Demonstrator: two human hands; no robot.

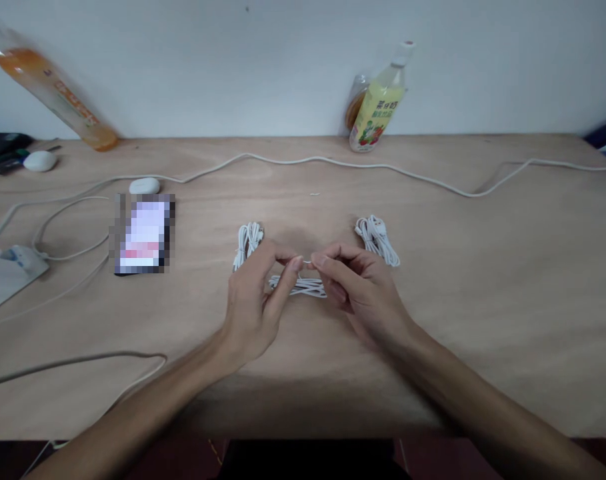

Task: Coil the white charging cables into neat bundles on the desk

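Note:
Between my two hands a thin white strand (307, 262) is stretched, pinched at its ends by the fingertips. My left hand (250, 300) grips it between thumb and forefinger. My right hand (367, 283) pinches the other end, its remaining fingers curled in. Whether the strand is a tie or part of a cable, I cannot tell. Just below the fingertips lies a coiled white cable (307, 288), partly hidden by both hands. A second bundled white cable (247, 241) rests behind my left hand, and a third cable bundle (377, 239) behind my right.
A phone (145, 233) and a white earbud case (144, 186) lie to the left. A long white cord (333, 161) crosses the back of the wooden table (507, 287). An orange drink bottle (57, 100) and a yellow-labelled bottle (380, 107) lean at the wall.

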